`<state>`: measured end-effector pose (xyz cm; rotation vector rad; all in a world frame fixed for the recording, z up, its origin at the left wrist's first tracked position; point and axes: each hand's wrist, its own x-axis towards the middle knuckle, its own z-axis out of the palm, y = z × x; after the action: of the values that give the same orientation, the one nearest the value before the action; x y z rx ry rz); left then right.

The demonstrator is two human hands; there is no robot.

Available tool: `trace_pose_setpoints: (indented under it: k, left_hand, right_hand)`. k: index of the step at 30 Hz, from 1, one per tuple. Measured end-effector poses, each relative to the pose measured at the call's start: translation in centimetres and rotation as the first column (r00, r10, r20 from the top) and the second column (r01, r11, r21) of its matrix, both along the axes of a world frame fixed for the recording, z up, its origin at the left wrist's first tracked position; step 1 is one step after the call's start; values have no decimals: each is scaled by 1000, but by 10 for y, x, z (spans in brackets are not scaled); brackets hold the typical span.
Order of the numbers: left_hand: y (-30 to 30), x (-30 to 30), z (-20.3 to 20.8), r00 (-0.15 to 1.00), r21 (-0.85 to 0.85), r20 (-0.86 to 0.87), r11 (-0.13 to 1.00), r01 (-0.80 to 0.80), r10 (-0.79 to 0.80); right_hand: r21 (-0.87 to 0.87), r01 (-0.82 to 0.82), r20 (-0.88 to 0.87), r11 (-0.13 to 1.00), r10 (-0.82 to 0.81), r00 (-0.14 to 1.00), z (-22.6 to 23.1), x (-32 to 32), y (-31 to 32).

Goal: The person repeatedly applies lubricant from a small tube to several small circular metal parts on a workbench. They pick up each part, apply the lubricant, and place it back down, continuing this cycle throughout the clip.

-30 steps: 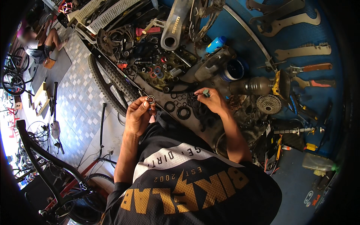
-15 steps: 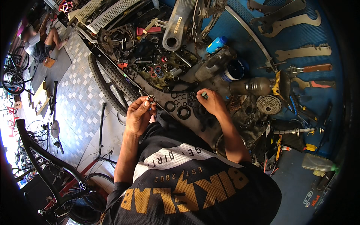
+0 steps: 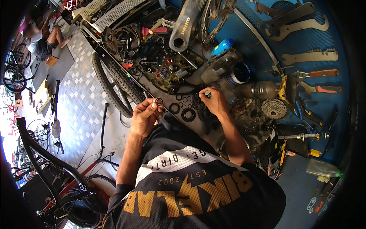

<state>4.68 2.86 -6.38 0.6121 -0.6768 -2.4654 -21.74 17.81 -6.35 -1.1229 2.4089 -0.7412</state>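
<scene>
A small ring-shaped bearing (image 3: 159,101) is pinched at the fingertips of my left hand (image 3: 144,119), raised near the bench edge. My right hand (image 3: 217,104) is closed around a short greenish cylinder with a round end (image 3: 207,94); its exact kind does not show. Between the two hands, on the bench, lie a large black ring (image 3: 188,115), a slightly smaller black ring (image 3: 174,108) and several little rings. Dark parts beside my right fingers are hard to make out.
A crank arm (image 3: 180,38), a blue bottle (image 3: 223,47) and an open tub (image 3: 240,72) stand beyond my hands. A cassette (image 3: 274,109) lies to the right, below tools on a blue wall. Tyres (image 3: 110,82) are at left; a person (image 3: 44,44) sits farther off.
My left hand has shifted slightly right with the bearing, which has turned a little. My right hand stays near its place, and the cylinder's round end has tilted more into view.
</scene>
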Motion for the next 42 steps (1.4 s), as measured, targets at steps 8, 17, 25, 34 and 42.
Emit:
trace_pose_setpoints:
  k: [8,17,25,34,42]
  left_hand:
    - [7,-15,11,995,4,-14,995,102,-102]
    - [8,-15,12,997,-29,-37,998,63,-64]
    - [3,-13,12,999,-86,-27,996,31,-34]
    - [2,-12,25,984,-267,178,961,66,-18]
    - [1,-15,35,967,-356,253,932,71,23]
  right_hand:
    - [-564,-345,-201,750,281,938,71,63,-29]
    - [-437,-649,-533,623,402,744,85,74,-41]
    - [-487,-560,-379,671,415,827,82,76,-45]
    - [-260,-180,551,948,299,779,90,62,-49]
    - [-370,-190,530,909,375,761,75,70,-55]
